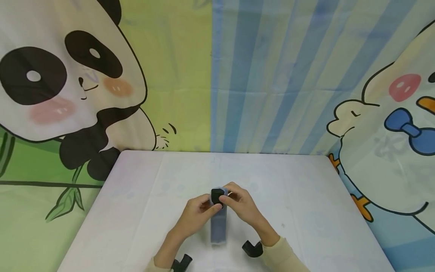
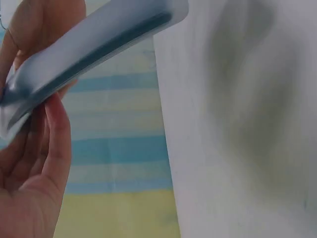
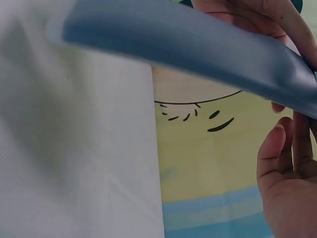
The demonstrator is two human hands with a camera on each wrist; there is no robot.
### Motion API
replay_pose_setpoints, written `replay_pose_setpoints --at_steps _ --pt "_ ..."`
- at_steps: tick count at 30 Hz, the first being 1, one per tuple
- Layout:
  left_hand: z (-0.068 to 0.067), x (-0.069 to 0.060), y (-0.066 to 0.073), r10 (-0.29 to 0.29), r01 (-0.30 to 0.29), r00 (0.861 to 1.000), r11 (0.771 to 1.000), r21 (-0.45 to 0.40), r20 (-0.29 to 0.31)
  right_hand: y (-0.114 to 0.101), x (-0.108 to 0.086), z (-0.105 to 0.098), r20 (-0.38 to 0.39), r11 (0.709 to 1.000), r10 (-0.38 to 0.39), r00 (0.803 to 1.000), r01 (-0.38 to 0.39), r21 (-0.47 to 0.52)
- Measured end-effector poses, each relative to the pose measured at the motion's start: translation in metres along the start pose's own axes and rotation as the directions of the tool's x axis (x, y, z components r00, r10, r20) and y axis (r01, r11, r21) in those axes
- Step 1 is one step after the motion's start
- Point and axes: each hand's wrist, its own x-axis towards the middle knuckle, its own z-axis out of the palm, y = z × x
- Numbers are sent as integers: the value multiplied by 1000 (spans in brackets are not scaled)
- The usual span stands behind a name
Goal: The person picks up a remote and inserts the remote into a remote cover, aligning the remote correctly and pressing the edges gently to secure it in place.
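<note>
Both hands hold a long, narrow blue-grey item (image 1: 218,226) that looks wrapped in clear plastic and hangs above the table. A squarish black piece (image 1: 216,196) sits at its upper end, facing the head camera. My left hand (image 1: 196,213) grips that end from the left, its thumb at the black piece's lower edge. From the right, my right hand (image 1: 242,204) pinches the same end, thumb on the black piece and fingers behind. In the left wrist view the item (image 2: 99,42) slants across the top; the right wrist view shows its smooth blue-grey side (image 3: 163,42).
A white-covered table (image 1: 163,181) lies beneath the hands. Behind it hangs a cloth backdrop (image 1: 272,75) with a panda and a white bird. A black angular device (image 1: 253,249) is at the right wrist, and another black device (image 1: 181,263) is by the left.
</note>
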Motion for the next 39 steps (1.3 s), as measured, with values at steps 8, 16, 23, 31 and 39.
replay_pose_setpoints --at_steps 8,16,23,31,39 --pt "-10 8 6 380 -309 913 882 356 -148 0 -1 -1 -26 999 -2 1000 4 47" --pt "-10 12 7 374 -313 926 841 441 -55 1 1 4 -2 995 -6 1000 6 100" --pt "-9 13 8 350 -318 937 851 418 1 -1 2 4 64 982 -21 998 8 186" --pt "-13 11 11 216 -222 970 974 42 114 -3 0 0 151 959 -58 987 12 284" --pt "-23 9 17 103 -74 962 990 -121 254 2 0 -3 222 937 -142 965 58 344"
